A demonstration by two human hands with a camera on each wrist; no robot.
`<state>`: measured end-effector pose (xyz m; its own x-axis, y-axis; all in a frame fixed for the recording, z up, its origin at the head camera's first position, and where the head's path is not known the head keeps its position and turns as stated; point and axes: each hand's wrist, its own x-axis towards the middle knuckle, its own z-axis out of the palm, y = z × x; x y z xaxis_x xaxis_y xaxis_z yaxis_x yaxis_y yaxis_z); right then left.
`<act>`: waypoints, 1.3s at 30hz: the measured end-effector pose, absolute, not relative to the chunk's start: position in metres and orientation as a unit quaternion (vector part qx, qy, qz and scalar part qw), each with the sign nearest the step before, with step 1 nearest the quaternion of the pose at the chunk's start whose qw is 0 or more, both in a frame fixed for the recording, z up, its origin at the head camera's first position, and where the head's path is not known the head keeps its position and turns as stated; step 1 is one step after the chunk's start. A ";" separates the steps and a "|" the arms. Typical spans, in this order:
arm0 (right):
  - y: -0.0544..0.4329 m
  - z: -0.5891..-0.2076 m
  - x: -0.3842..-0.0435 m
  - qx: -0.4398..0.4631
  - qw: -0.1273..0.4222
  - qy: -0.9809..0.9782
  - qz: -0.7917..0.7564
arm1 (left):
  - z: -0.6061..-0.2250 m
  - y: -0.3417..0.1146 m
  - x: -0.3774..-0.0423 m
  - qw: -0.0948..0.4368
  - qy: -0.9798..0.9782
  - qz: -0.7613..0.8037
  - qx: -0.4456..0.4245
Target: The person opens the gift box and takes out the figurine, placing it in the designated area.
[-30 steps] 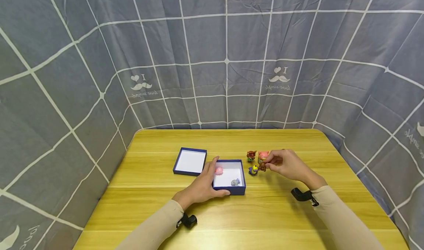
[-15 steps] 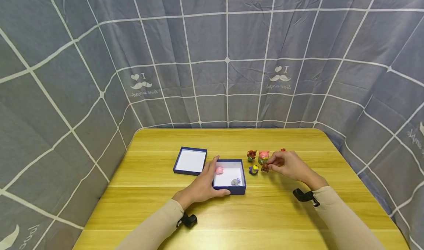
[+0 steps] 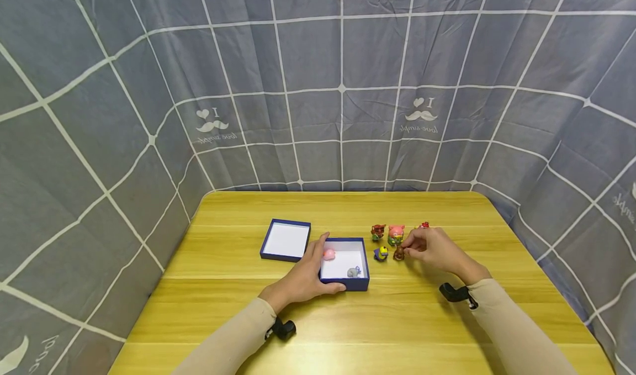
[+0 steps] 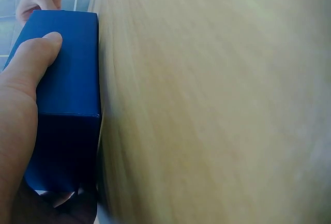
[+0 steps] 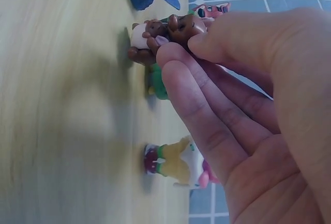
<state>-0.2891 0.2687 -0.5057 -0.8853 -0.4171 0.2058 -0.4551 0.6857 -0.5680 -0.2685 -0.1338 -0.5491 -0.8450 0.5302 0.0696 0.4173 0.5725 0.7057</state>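
Observation:
My left hand (image 3: 300, 278) grips the open blue box (image 3: 343, 285) at its left side, thumb on the front wall and fingers along the left. Inside the white interior lie a pink figurine (image 3: 329, 254) and a grey one (image 3: 353, 272). To the right of the box, my right hand (image 3: 437, 252) pinches a small brown bear figurine (image 5: 187, 29) by its head between thumb and fingertips. Its feet are right at the tabletop. Close around it stand a yellow-and-blue figurine (image 3: 381, 253), a pink pig figurine (image 3: 396, 234) and a reddish-brown one (image 3: 378, 231).
The blue box lid (image 3: 285, 239), white inside, lies at the left behind my left hand. A red-topped figurine (image 3: 424, 225) shows partly behind my right hand. A grey checked curtain (image 3: 343, 115) surrounds the wooden table (image 3: 318, 331).
My right hand has shifted slightly right and toward me with the bear figurine, away from the pig figurine. More of the red-topped figurine shows. The left hand stays on the box.

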 end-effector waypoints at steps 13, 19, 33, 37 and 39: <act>0.269 -0.510 -0.289 0.234 0.015 -0.915 0.329 | -0.548 -0.134 -0.268 0.077 0.885 0.374 0.267; 0.269 -0.510 -0.289 0.236 0.017 -0.917 0.322 | -0.548 -0.134 -0.268 0.077 0.884 0.373 0.270; 0.268 -0.510 -0.287 0.232 0.025 -0.918 0.321 | -0.550 -0.134 -0.268 0.072 0.885 0.373 0.269; 0.269 -0.511 -0.287 0.233 0.024 -0.917 0.324 | -0.550 -0.134 -0.268 0.071 0.886 0.372 0.269; 0.269 -0.512 -0.287 0.233 0.024 -0.917 0.323 | -0.551 -0.134 -0.268 0.071 0.885 0.373 0.269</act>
